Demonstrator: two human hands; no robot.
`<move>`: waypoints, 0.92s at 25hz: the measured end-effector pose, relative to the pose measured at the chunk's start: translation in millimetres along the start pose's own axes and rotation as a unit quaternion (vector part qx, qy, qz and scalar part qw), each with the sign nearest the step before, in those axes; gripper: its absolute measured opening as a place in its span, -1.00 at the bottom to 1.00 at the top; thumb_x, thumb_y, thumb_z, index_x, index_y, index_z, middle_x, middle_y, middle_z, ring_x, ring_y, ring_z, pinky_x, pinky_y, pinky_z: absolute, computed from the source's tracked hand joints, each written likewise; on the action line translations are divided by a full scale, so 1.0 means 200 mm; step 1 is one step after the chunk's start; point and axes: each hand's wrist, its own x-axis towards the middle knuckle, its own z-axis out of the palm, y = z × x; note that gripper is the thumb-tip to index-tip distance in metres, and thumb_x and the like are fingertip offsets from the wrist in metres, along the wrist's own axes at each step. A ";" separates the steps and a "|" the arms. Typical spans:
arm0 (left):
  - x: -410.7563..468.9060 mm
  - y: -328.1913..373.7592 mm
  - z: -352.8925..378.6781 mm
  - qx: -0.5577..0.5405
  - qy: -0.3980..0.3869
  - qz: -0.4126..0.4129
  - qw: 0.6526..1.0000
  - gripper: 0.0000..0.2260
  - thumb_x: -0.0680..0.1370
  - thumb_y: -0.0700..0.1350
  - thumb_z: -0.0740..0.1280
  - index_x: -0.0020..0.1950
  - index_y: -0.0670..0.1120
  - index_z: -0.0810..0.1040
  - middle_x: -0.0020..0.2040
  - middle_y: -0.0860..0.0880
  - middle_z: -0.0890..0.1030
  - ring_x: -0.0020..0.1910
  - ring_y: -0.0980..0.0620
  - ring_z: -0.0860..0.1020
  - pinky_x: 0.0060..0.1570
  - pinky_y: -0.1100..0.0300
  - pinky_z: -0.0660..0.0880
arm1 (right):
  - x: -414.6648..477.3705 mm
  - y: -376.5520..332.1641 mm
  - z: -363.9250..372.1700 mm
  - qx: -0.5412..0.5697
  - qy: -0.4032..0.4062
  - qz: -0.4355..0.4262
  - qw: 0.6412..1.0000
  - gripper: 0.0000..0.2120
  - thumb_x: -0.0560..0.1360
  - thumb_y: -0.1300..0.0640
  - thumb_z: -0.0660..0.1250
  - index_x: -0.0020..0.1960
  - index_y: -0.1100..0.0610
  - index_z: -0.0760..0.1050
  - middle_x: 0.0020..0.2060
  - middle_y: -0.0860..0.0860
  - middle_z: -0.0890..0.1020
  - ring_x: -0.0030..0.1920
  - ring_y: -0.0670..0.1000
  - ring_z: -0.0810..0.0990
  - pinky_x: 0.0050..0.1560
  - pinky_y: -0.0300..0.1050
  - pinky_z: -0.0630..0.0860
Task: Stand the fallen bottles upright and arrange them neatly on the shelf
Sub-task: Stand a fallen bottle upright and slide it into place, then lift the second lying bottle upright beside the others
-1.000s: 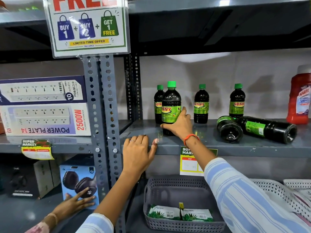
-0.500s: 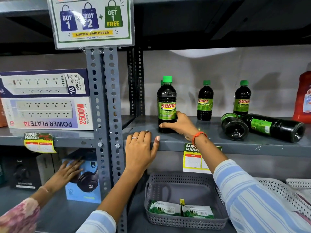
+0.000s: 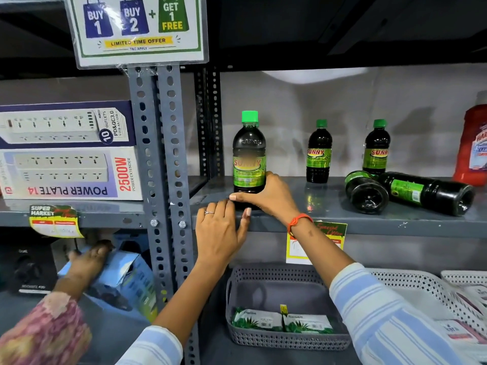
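A dark bottle with a green cap and green SUNNY label [image 3: 249,151] stands upright near the front left of the grey shelf [image 3: 369,222]. My right hand [image 3: 266,197] wraps around its base. My left hand [image 3: 220,230] rests flat on the shelf's front edge just below it, fingers apart, holding nothing. Two more upright bottles stand further back, one [image 3: 319,151] in the middle and one [image 3: 376,147] to its right. Two fallen bottles lie on their sides at the right, one [image 3: 365,191] with its base toward me and a longer one [image 3: 427,193] beside it.
A red bottle [image 3: 473,146] stands at the far right. Power-strip boxes [image 3: 66,151] fill the left shelf beyond the perforated uprights [image 3: 163,154]. Below sit a grey basket [image 3: 287,338] with packets and white baskets [image 3: 421,285]. Another person's hand [image 3: 89,262] holds a blue box at lower left.
My right hand has turned the bottle so its label faces forward and slid down to its base. The bottle behind it is now hidden. The other person's hand moved onto the blue box.
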 end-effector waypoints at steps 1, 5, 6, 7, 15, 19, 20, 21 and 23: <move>-0.01 0.01 0.00 0.000 -0.003 -0.006 1.000 -0.38 0.63 0.16 -0.13 0.14 -0.27 0.54 0.00 -0.22 0.63 -0.09 -0.17 0.57 -0.07 0.03 0.32 | -0.01 0.00 -0.01 0.017 -0.010 -0.001 1.000 -0.25 0.15 -0.29 0.53 0.17 0.13 0.49 0.10 0.07 0.62 0.14 0.07 0.59 0.14 -0.03 0.56; -0.09 0.09 0.00 -0.021 -0.022 0.046 0.998 -0.40 0.63 0.16 -0.16 0.50 -0.23 0.14 0.49 -0.20 0.23 0.46 -0.08 0.21 0.41 -0.07 0.10 | -0.08 -0.02 -0.10 0.104 0.039 -0.012 0.994 -0.43 0.41 -0.27 0.33 0.22 0.12 0.45 0.15 0.08 0.55 0.17 0.06 0.54 0.23 -0.02 0.50; -0.11 0.12 0.00 -0.028 -0.027 0.074 0.997 -0.41 0.63 0.16 -0.17 0.51 -0.20 0.12 0.52 -0.16 0.17 0.49 -0.04 0.13 0.44 -0.08 0.04 | -0.10 -0.02 -0.14 0.109 0.085 -0.030 0.990 -0.49 0.47 -0.23 0.28 0.21 0.13 0.46 0.14 0.10 0.55 0.15 0.07 0.54 0.23 0.01 0.50; -0.12 0.16 0.00 -0.032 -0.033 0.096 0.994 -0.42 0.63 0.16 -0.17 0.52 -0.18 0.13 0.52 -0.13 0.16 0.50 -0.02 0.11 0.45 -0.09 0.00 | -0.11 0.00 -0.18 0.106 0.129 -0.053 0.985 -0.56 0.51 -0.18 0.25 0.18 0.14 0.48 0.12 0.11 0.56 0.12 0.07 0.55 0.21 0.03 0.51; -0.05 0.57 -0.01 -0.084 -0.059 0.100 0.990 -0.38 0.63 0.16 -0.13 0.16 -0.22 0.57 0.10 -0.16 0.63 0.07 -0.15 0.56 0.25 0.02 0.26 | -0.03 0.34 -0.73 -0.251 0.139 0.067 0.956 -0.50 0.45 -0.16 0.31 0.11 0.27 0.54 0.17 0.31 0.52 0.27 0.29 0.41 0.23 0.08 0.38; 0.04 0.80 -0.01 -0.062 -0.129 0.057 0.988 -0.43 0.59 0.17 -0.02 -0.03 -0.21 0.62 -0.05 -0.17 0.68 -0.06 -0.17 0.61 0.05 0.01 0.39 | 0.03 0.41 -0.81 -0.188 -0.015 0.161 0.969 -0.63 0.38 -0.15 0.38 -0.07 0.16 0.55 0.21 0.24 0.60 0.13 0.20 0.57 0.14 -0.02 0.47; 0.05 0.82 -0.01 -0.053 -0.141 0.045 0.988 -0.45 0.58 0.17 -0.01 -0.07 -0.20 0.62 -0.08 -0.16 0.68 -0.09 -0.17 0.61 -0.01 0.01 0.42 | 0.05 0.40 -0.81 -0.175 -0.040 0.162 0.970 -0.62 0.39 -0.11 0.37 0.01 0.17 0.57 0.21 0.20 0.61 0.13 0.18 0.58 0.14 -0.04 0.48; 0.05 0.84 -0.01 -0.047 -0.146 0.035 0.988 -0.47 0.58 0.16 0.01 -0.09 -0.19 0.62 -0.10 -0.15 0.68 -0.12 -0.17 0.61 -0.05 0.03 0.44 | 0.06 0.41 -0.82 -0.164 -0.060 0.169 0.970 -0.59 0.40 -0.09 0.37 0.10 0.18 0.56 0.21 0.18 0.60 0.13 0.18 0.58 0.15 -0.05 0.49; 0.05 0.87 -0.01 -0.038 -0.137 0.019 0.990 -0.51 0.57 0.15 0.05 -0.10 -0.17 0.63 -0.11 -0.13 0.69 -0.13 -0.15 0.62 -0.07 0.05 0.44 | 0.07 0.41 -0.84 -0.145 -0.082 0.194 0.967 -0.59 0.37 -0.11 0.35 0.12 0.11 0.54 0.13 0.14 0.60 0.06 0.17 0.58 0.15 -0.06 0.51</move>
